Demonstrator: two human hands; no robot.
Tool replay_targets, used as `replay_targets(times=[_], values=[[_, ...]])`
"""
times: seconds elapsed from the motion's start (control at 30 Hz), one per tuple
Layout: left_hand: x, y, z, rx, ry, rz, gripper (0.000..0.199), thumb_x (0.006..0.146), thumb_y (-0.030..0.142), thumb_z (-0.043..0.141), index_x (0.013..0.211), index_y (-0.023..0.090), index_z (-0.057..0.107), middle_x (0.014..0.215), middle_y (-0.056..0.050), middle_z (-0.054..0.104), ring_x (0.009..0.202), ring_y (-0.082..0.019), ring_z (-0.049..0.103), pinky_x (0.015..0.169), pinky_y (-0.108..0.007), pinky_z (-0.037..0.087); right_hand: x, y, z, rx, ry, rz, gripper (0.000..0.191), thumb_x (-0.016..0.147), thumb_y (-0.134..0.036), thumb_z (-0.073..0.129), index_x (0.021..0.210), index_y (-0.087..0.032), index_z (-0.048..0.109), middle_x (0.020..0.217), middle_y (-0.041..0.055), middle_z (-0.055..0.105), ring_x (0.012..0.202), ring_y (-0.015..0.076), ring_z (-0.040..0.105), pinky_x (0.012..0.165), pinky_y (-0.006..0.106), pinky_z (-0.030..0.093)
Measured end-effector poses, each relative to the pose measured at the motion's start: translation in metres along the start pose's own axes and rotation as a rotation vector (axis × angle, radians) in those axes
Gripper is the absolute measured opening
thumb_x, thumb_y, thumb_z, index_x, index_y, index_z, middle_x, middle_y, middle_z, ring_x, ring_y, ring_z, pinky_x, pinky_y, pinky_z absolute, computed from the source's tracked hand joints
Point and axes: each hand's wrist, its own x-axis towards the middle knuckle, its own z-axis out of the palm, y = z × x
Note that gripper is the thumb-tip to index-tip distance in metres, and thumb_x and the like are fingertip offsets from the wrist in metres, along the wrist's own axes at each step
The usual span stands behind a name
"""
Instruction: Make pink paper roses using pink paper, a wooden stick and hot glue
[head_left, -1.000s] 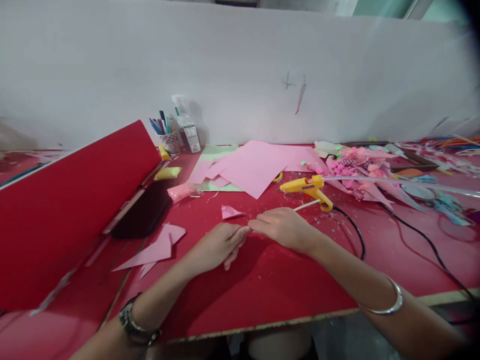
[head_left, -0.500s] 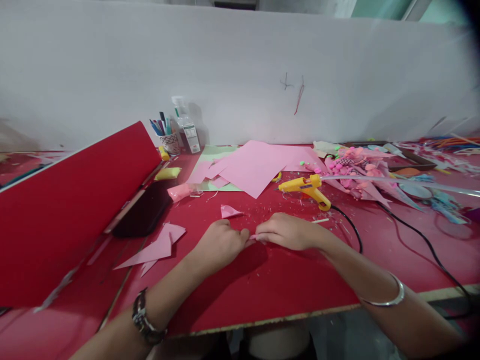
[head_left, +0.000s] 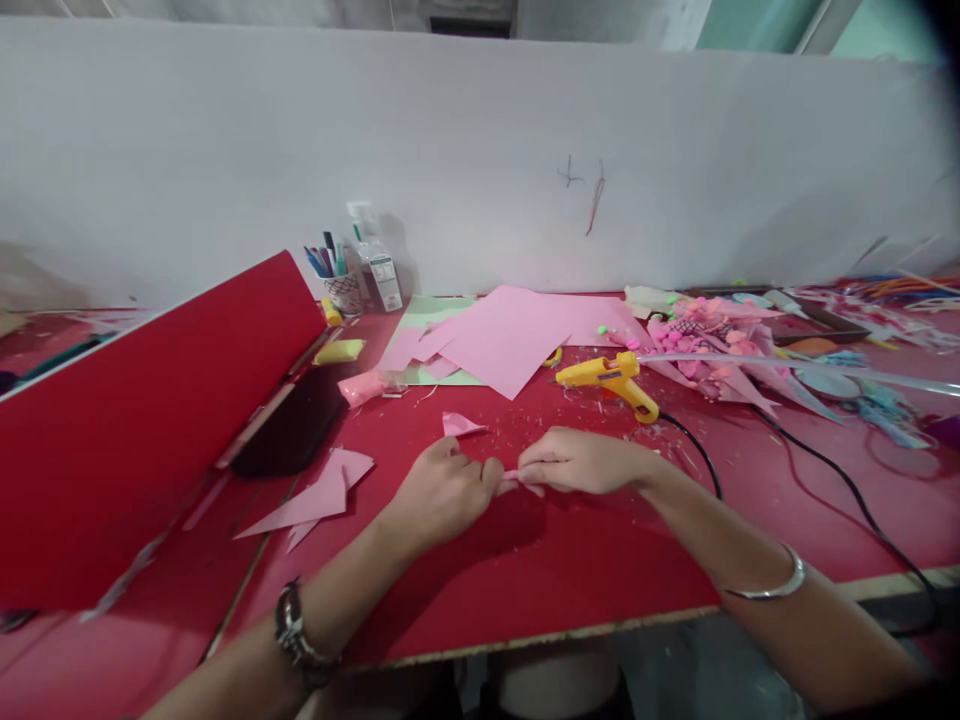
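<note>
Between my two hands, just above the red tabletop (head_left: pixel 525 580), is a narrow piece of pink paper (head_left: pixel 511 477), mostly covered by my fingers. My left hand (head_left: pixel 450 490) pinches its left end with curled fingers. From the other side my right hand (head_left: pixel 577 460) grips the right end between thumb and fingertips, and a pale pink edge sticks out below. Behind my left hand lies a small folded pink paper scrap (head_left: pixel 461 425). A yellow hot glue gun (head_left: pixel 607 373) with a clear glue stick rests beyond my right hand.
Pink paper sheets (head_left: pixel 510 335) lie at the back over a green sheet. Pink cut pieces (head_left: pixel 322 495) sit left, near a leaning red board (head_left: pixel 150 430) and black phone-like object (head_left: pixel 289 430). Decorated pink cones (head_left: pixel 712 345) pile up at right; a black cord (head_left: pixel 847 485) crosses there.
My fingers have shifted slightly on the pink paper, and more of it shows between and below them. The whole view has moved a little; the other things stay in place.
</note>
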Motion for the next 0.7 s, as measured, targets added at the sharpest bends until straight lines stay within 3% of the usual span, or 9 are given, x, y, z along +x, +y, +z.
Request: replay_targets(times=[0.23, 0.47, 0.7], values=[[0.000, -0.002, 0.000, -0.045, -0.014, -0.015, 0.035, 0.089, 0.027, 0.032, 0.060, 0.015, 0.047, 0.039, 0.002, 0.049, 0.035, -0.013, 0.043, 0.048, -0.028, 0.028, 0.001, 0.002, -0.001, 0.057, -0.033, 0.038, 0.031, 0.085, -0.031, 0.035, 0.068, -0.013, 0.052, 0.051, -0.0047, 0.040, 0.046, 0.0057, 0.040, 0.046, 0.017, 0.029], [-0.001, -0.009, 0.002, -0.112, -0.061, -0.097, 0.037, 0.089, 0.029, 0.030, 0.062, 0.015, 0.051, 0.042, 0.000, 0.053, 0.037, -0.010, 0.045, 0.050, -0.026, 0.030, 0.005, 0.004, 0.004, -0.029, 0.121, 0.018, 0.026, 0.082, -0.030, 0.039, 0.069, -0.014, 0.055, 0.057, -0.0031, 0.048, 0.052, 0.0069, 0.041, 0.051, 0.020, 0.030], [-0.007, -0.024, 0.004, -0.041, -0.108, -0.321, 0.041, 0.087, 0.042, 0.030, 0.073, 0.016, 0.058, 0.045, -0.002, 0.055, 0.040, -0.012, 0.046, 0.043, -0.022, 0.025, 0.003, 0.010, 0.004, 0.008, 0.292, 0.066, 0.020, 0.080, -0.031, 0.042, 0.077, -0.015, 0.054, 0.061, -0.0033, 0.046, 0.055, 0.0080, 0.040, 0.052, 0.020, 0.030]])
